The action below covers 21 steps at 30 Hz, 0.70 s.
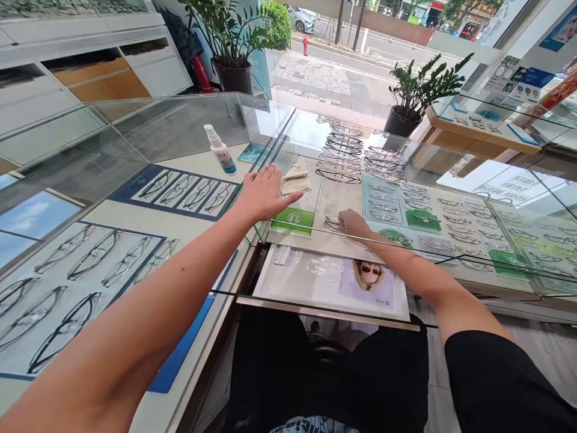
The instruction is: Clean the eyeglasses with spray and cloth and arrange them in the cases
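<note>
Nearest, a pulled-out drawer (279, 288) juts over the lap, w/ a lilac leaflet (387, 291) nr its R end. Just beyond, R hand (354, 224) is down at a pair of specs (332, 222) nr the front edge of the display shelf (336, 201); fingers mostly curled in, at the specs' R end, but can't tell if they've a grip or only touch. Step in hand, I'd judge: handling or placing that one pair. Any move there prob. calls for a light fingertip hold & a low wrist, to spare the thin frame & miss the glass edge. L of the specs, a green card (293, 221) lies nr the shelf's front L corner. Beyond it, L hand (264, 192) is palm down, fingers extended, holding nothing, over the glass join; cloth (295, 180) just R of it. Spray bottle (222, 153) stands farther L; frame rows (345, 147) run twd the far edge.
</note>
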Each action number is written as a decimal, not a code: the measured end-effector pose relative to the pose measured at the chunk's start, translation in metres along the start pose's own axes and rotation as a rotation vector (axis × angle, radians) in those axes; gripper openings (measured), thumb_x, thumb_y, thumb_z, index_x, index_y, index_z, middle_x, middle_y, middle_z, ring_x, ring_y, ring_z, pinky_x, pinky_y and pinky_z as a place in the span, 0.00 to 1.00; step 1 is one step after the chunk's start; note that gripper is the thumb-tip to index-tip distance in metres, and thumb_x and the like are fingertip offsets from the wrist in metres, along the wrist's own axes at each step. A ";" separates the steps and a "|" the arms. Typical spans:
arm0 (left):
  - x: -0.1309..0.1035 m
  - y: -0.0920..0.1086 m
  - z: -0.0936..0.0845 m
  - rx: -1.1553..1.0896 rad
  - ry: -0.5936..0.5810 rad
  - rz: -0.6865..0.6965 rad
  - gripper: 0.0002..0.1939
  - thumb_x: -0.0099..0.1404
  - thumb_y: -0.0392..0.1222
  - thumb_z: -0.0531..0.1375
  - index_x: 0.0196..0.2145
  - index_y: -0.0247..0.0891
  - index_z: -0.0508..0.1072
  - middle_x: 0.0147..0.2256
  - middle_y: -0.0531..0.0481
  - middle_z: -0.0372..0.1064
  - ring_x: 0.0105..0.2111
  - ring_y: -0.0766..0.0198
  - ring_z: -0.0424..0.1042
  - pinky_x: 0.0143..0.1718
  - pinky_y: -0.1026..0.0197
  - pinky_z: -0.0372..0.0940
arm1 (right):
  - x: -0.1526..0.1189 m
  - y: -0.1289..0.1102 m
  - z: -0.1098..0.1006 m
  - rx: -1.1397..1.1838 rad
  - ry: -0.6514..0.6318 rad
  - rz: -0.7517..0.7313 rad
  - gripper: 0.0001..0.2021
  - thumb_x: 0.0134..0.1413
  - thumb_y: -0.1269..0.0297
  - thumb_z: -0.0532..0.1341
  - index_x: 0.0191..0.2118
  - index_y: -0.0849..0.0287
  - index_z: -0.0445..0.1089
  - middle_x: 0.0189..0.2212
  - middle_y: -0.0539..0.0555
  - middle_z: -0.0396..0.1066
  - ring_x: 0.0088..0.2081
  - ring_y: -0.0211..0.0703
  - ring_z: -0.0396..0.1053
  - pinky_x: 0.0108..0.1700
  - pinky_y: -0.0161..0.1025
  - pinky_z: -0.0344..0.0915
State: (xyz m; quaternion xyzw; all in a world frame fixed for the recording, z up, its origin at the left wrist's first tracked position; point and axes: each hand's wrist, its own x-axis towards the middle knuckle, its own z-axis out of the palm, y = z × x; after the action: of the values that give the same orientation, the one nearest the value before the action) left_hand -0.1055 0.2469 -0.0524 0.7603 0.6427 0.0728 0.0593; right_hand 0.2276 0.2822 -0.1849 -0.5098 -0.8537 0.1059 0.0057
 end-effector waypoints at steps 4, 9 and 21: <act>0.000 -0.002 0.002 -0.004 -0.008 0.008 0.57 0.77 0.81 0.38 0.86 0.36 0.42 0.84 0.35 0.39 0.84 0.35 0.40 0.80 0.35 0.38 | 0.010 0.009 0.017 -0.003 0.021 -0.021 0.05 0.64 0.75 0.60 0.41 0.57 0.70 0.45 0.65 0.79 0.50 0.56 0.69 0.51 0.46 0.63; -0.001 0.001 -0.001 0.018 -0.025 -0.008 0.57 0.77 0.81 0.36 0.86 0.33 0.41 0.84 0.33 0.38 0.84 0.36 0.40 0.80 0.36 0.39 | 0.005 0.008 0.027 0.003 0.037 -0.052 0.04 0.65 0.72 0.61 0.41 0.57 0.71 0.43 0.62 0.79 0.49 0.54 0.69 0.51 0.45 0.63; -0.004 0.009 -0.009 0.066 -0.043 -0.040 0.56 0.78 0.79 0.36 0.86 0.34 0.43 0.85 0.36 0.38 0.84 0.36 0.40 0.80 0.40 0.42 | -0.017 0.003 0.033 0.014 0.105 -0.069 0.04 0.60 0.72 0.67 0.39 0.57 0.75 0.49 0.61 0.80 0.51 0.54 0.72 0.56 0.45 0.65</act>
State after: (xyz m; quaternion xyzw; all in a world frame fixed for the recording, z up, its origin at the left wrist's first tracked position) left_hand -0.0992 0.2419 -0.0416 0.7503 0.6584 0.0338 0.0492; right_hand 0.2347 0.2629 -0.2160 -0.4847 -0.8687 0.0846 0.0574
